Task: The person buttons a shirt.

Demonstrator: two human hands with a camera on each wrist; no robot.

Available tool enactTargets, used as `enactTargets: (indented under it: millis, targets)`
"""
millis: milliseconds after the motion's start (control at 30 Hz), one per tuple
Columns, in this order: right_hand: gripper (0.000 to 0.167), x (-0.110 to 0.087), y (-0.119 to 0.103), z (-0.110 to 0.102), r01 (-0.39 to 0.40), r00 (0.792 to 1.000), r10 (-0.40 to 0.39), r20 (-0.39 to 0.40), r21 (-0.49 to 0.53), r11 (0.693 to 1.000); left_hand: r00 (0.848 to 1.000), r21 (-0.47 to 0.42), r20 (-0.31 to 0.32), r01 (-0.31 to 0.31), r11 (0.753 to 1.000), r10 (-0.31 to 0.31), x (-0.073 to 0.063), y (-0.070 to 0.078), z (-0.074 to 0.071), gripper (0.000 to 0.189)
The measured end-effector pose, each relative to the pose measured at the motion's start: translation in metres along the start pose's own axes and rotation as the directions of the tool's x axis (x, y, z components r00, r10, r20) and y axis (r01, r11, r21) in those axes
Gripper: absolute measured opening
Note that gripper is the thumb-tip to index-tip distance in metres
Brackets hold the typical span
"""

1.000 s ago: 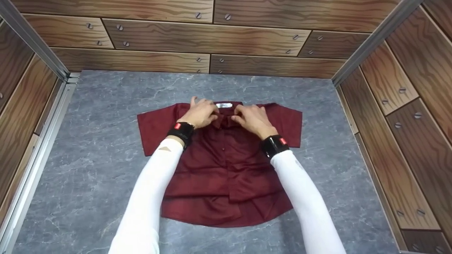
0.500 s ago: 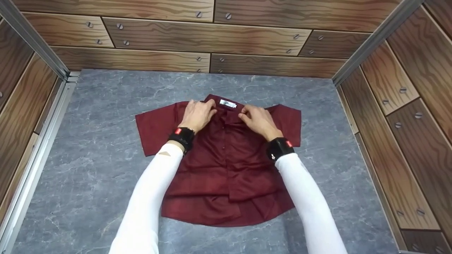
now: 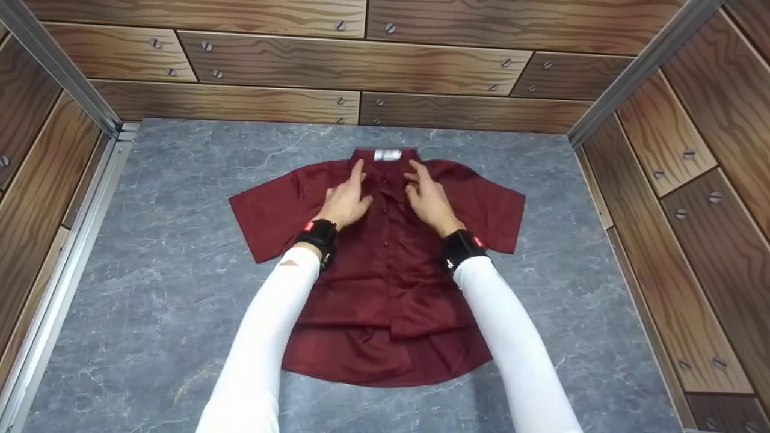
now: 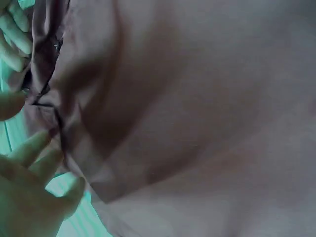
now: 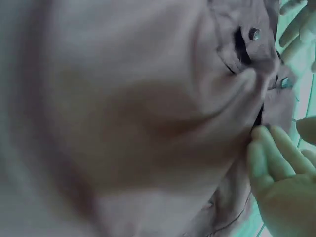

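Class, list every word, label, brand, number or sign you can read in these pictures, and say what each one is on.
No text can be read in any view.
White neck label inside the collar of the maroon shirt: too small and blurred to read.
Red tag on the left black wristband: too small to read.
Red patch on the right black wristband: too small to read.

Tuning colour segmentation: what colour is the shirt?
Dark red shirt, clearest in the head view.
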State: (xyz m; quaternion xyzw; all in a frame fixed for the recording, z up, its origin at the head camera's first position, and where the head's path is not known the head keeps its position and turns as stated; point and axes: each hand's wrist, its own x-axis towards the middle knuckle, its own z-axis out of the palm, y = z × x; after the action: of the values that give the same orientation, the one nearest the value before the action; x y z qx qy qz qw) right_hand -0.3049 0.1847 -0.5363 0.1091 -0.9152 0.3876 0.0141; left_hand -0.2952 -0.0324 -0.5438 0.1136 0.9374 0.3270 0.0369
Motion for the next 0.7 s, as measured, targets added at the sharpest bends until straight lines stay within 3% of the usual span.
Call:
enactTargets:
  millis: [133,233,300,367,433,533,633,700]
  targets:
    - [0.032,-0.008,0.007,-0.001,0.046,0.999,-0.043,0.021,-0.171,0.984,0.997,0.093,0.072,-0.03,0.995,0.023,-0.011,-0.005,0.006,0.067]
    - [0.026,-0.016,0.012,-0.005,0.079,0.996,-0.055,0.077,-0.356,0.931,0.993,0.202,0.104,-0.078,0.976,0.058,-0.019,-0.009,0.01,0.057]
    - [0.036,-0.022,0.015,-0.007,0.079,0.986,-0.004,0.169,-0.437,0.896,0.989,0.261,0.131,-0.094,0.961,0.061,-0.023,-0.011,0.012,0.064]
    - [0.054,-0.028,0.019,-0.008,0.056,0.957,0.094,0.276,-0.491,0.87,0.984,0.312,0.178,-0.081,0.947,0.025,-0.027,-0.013,0.014,0.079]
    - [0.071,-0.034,0.024,-0.009,0.014,0.91,0.21,0.358,-0.532,0.847,0.972,0.348,0.232,-0.053,0.936,-0.031,-0.031,-0.015,0.016,0.093]
    - [0.087,-0.041,0.029,-0.01,-0.028,0.854,0.319,0.411,-0.575,0.818,0.945,0.377,0.309,-0.018,0.926,-0.108,-0.036,-0.018,0.018,0.107]
    - [0.093,-0.046,0.029,-0.011,-0.032,0.84,0.346,0.418,-0.598,0.801,0.923,0.389,0.356,-0.007,0.921,-0.144,-0.04,-0.02,0.019,0.112]
    - [0.094,-0.049,0.028,-0.012,-0.03,0.838,0.35,0.419,-0.605,0.796,0.92,0.397,0.362,-0.009,0.918,-0.148,-0.042,-0.02,0.02,0.113]
